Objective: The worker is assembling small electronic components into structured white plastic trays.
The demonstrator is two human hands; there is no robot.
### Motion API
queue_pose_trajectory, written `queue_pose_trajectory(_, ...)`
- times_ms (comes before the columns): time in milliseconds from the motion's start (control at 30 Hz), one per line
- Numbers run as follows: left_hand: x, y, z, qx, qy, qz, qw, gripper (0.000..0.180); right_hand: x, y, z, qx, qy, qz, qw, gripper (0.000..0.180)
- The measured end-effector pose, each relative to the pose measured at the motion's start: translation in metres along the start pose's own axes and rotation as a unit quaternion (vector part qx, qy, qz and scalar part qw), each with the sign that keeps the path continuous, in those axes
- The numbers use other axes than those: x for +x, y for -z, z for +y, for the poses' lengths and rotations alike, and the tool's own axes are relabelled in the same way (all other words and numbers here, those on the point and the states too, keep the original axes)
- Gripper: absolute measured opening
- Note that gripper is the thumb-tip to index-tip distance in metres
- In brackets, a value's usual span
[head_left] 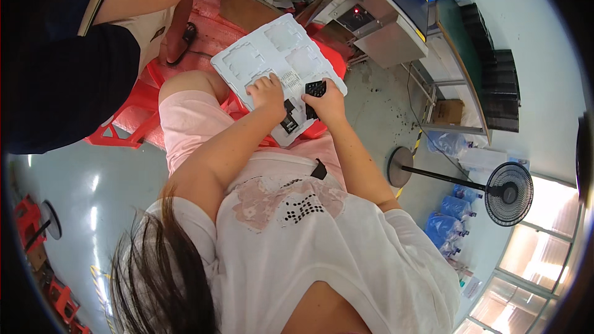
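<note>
A white moulded plastic tray [250,62] with shaped recesses lies tilted across my lap. My left hand [267,94] rests on its middle, fingers apart and slightly bent, with no object visible in them. My right hand [328,105] grips a flat black piece [316,89] with rows of small marks or openings, over the tray's right side. Another black piece [289,117] with small pale print sits in a near recess, between my hands. Small white pieces or printed marks [289,78] show at the tray's middle, too fine to make out.
Another person in dark clothing [74,86] sits close on my left, by a red plastic stool [133,117]. A metal machine [383,31] with a red light stands ahead right. Cardboard boxes [247,9] are beyond the tray; a standing fan [508,193] is at right.
</note>
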State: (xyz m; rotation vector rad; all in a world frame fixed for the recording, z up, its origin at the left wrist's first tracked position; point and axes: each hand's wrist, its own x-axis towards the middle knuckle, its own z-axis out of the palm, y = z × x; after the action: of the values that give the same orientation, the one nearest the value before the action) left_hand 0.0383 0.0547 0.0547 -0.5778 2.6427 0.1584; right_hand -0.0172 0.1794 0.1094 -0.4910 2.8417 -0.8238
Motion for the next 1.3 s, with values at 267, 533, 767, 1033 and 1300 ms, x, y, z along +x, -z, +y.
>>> queue_pose_trajectory(267, -0.009, -0.003, -0.036, -0.095, -0.107, 0.137, 0.980, 0.089, -0.009, 0.001, 0.004, 0.009, -0.026, -0.043, 0.999, 0.057)
queue_pose_trajectory(533, 0.001, -0.018, -0.049, -0.129, -0.122, 0.180, 0.968, 0.072, -0.003, 0.001, 0.002, -0.031, -0.004, -0.075, 0.997, 0.058)
queue_pose_trajectory(767, 0.000, -0.028, -0.061, -0.153, -0.121, 0.264, 0.945, 0.074, 0.030, -0.021, -0.019, -0.061, 0.052, -0.106, 0.991, 0.059)
queue_pose_trajectory(1033, -0.004, -0.027, -0.066, -0.188, 0.038, 0.198, 0.961, 0.108, 0.081, -0.073, -0.097, -0.092, 0.134, -0.124, 0.979, 0.057)
queue_pose_trajectory(1300, 0.009, -0.043, -0.080, -0.466, 0.054, 0.186, 0.863, 0.107, 0.110, -0.108, -0.126, -0.130, 0.161, -0.149, 0.967, 0.057)
